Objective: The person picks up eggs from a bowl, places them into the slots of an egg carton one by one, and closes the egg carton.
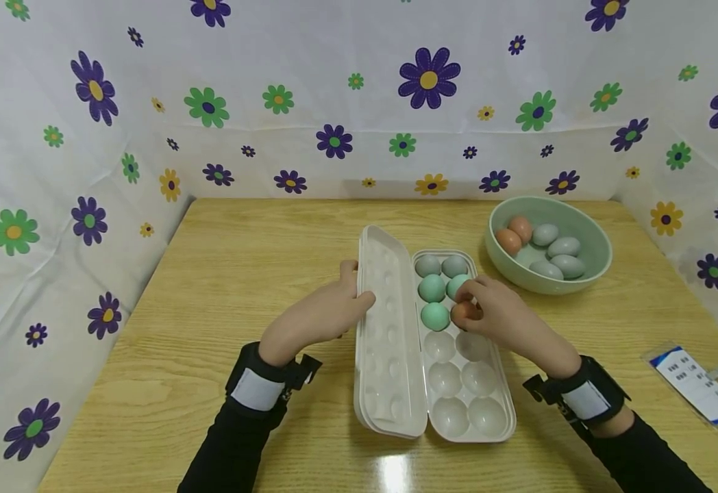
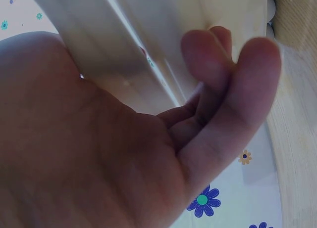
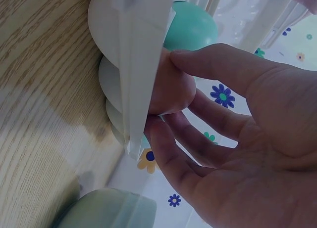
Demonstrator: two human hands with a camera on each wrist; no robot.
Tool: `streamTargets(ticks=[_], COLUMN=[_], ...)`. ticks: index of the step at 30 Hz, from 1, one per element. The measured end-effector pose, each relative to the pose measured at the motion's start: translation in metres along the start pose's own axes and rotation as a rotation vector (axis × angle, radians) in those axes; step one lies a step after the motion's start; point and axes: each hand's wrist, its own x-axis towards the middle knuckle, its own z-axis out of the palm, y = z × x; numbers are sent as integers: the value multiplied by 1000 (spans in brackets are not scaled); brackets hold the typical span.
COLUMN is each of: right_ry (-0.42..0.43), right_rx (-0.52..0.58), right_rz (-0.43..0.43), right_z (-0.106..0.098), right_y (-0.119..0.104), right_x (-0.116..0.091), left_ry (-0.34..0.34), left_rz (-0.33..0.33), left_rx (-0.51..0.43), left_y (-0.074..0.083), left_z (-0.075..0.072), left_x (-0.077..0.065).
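A white plastic egg carton (image 1: 423, 404) lies unfolded, its lid (image 1: 386, 342) tilted up on the left. My left hand (image 1: 318, 311) grips the lid's outer left edge, thumb on the inner face, other fingers behind. In the left wrist view the curled fingers (image 2: 252, 84) show beside the pale lid. With thumb and fingertips my right hand (image 1: 507, 315) pinches a brown egg (image 3: 173, 87), low in a right-column cup, third row from the far end. Beside it sits a green egg (image 1: 436, 317). Farther back are two more green eggs and two grey eggs, one a grey egg (image 1: 428, 265).
A pale green bowl (image 1: 550, 284) stands at the back right, holding two brown eggs (image 1: 509, 242) and several grey eggs (image 1: 564, 246). A badge in a clear sleeve (image 1: 695, 383) lies at the right. Flowered cloth (image 1: 334, 103) hangs around the wooden table (image 1: 242, 239).
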Motion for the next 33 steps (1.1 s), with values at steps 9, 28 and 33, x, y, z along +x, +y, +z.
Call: streamTargets(ticks=[9, 28, 33], right_ry=[-12, -58, -45], right_rx=[27, 79, 68], right_rz=[11, 76, 84], right_z=[-2, -18, -25], right_y=[0, 1, 5], right_x=[-1, 8, 12], left_ry=[1, 5, 3], left_rz=[-16, -8, -8], left_rx=[14, 10, 8], left_y=[-2, -1, -1], left_z=[1, 0, 0], left_x=[1, 0, 0])
